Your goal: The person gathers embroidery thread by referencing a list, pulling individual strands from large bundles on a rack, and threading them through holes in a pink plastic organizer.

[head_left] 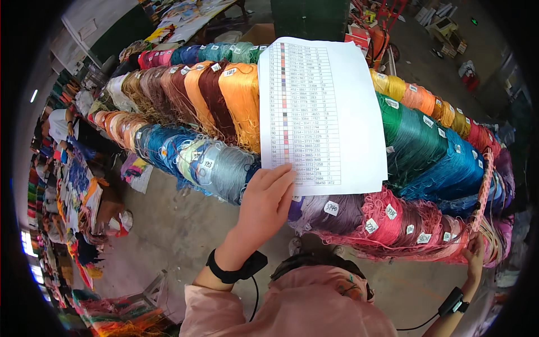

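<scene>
A white printed sheet (359, 123) with a table of rows and small coloured squares lies over the middle of the thread racks. My left hand (266, 196) is at its lower left edge, fingers bent onto the paper. On the right, my right hand (475, 255) closes round the lower end of a pink-and-white braided cord (485, 188), beside the front row of thread. Near this hand hang pink skeins (387, 213) and mauve skeins (331, 212) with small white tags. Blue-grey skeins (222, 168) are left of my left hand. My right fingertips are partly hidden.
Behind the front row hang orange skeins (241, 101), brown skeins (163, 92), and green skeins (410, 132). A cluttered table (193, 19) stands at the back left. Other people work along the far left. More colourful thread (118, 312) hangs at the lower left.
</scene>
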The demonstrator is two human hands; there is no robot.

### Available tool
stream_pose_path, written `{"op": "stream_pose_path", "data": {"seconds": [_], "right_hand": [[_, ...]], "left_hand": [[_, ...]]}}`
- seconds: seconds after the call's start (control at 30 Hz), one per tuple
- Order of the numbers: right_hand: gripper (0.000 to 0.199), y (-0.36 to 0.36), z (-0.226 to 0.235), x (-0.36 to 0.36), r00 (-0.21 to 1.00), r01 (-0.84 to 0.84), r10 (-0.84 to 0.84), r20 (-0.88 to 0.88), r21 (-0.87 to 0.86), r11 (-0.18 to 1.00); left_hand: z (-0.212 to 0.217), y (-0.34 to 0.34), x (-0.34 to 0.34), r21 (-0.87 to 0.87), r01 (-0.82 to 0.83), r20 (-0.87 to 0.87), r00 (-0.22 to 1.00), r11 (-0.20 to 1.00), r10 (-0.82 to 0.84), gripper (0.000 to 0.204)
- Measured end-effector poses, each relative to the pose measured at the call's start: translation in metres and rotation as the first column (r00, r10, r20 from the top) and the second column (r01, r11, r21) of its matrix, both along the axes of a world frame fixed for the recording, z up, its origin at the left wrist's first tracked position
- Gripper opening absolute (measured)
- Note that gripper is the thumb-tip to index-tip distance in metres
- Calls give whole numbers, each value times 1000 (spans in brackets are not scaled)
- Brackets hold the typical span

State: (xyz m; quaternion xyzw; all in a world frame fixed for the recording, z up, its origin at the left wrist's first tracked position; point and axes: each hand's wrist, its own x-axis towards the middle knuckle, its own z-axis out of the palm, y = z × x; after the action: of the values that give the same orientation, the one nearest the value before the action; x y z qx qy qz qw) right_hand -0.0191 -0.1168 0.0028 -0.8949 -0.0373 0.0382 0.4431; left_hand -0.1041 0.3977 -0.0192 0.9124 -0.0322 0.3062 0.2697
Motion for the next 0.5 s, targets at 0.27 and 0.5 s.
{"op": "stream_pose_path", "data": {"seconds": [0.27,0.5], "right_hand": [[31,-28,-12,15,999,-43,43,-22,-13,999],[48,-59,-46,59,953,208,-151,261,-204,957]], "left_hand": [[0,21,-21,-19,-61,-58,996,998,60,21],[2,28,-44,-18,-131,-55,990,991,130,19]]}}
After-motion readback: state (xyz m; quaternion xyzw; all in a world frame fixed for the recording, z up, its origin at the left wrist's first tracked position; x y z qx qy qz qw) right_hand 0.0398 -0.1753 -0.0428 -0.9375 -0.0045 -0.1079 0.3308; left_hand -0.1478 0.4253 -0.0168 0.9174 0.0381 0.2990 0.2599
